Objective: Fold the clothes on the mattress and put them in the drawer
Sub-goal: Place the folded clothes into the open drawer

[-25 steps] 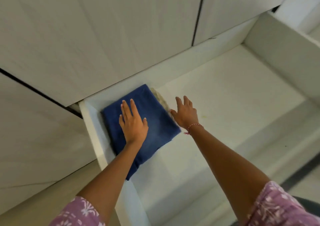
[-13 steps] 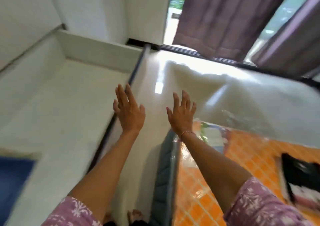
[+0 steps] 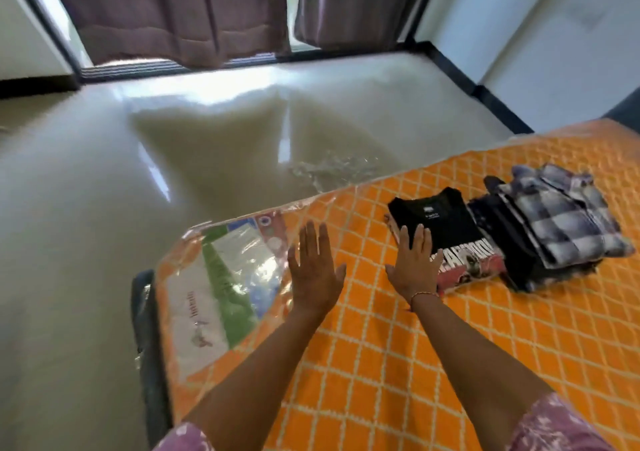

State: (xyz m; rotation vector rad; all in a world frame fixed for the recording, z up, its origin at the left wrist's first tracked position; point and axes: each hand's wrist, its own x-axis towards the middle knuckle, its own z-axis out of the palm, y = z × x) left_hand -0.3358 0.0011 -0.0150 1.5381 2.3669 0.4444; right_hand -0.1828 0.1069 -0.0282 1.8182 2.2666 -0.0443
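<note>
An orange quilted mattress [image 3: 398, 346] in clear plastic fills the lower right. On it lie a folded black T-shirt [image 3: 450, 222] with a red print, a dark folded garment [image 3: 502, 246] beside it, and a folded grey checked shirt [image 3: 561, 222] on top of that one. My left hand [image 3: 315, 270] hovers flat over the mattress corner, fingers straight, holding nothing. My right hand [image 3: 414, 267] is spread flat at the near left edge of the black T-shirt, fingertips over it. The drawer is out of view.
A glossy pale floor [image 3: 173, 159] stretches left and beyond the mattress. Purple curtains [image 3: 173, 10] hang over a glass door at the back. A white wall [image 3: 554, 35] with a dark skirting runs along the right. A printed label [image 3: 221, 277] sits under the plastic at the mattress corner.
The view swung from the open drawer, where my left hand pressed a folded blue garment, over the floor to the mattress. Both hands left the drawer and now reach over the mattress, empty.
</note>
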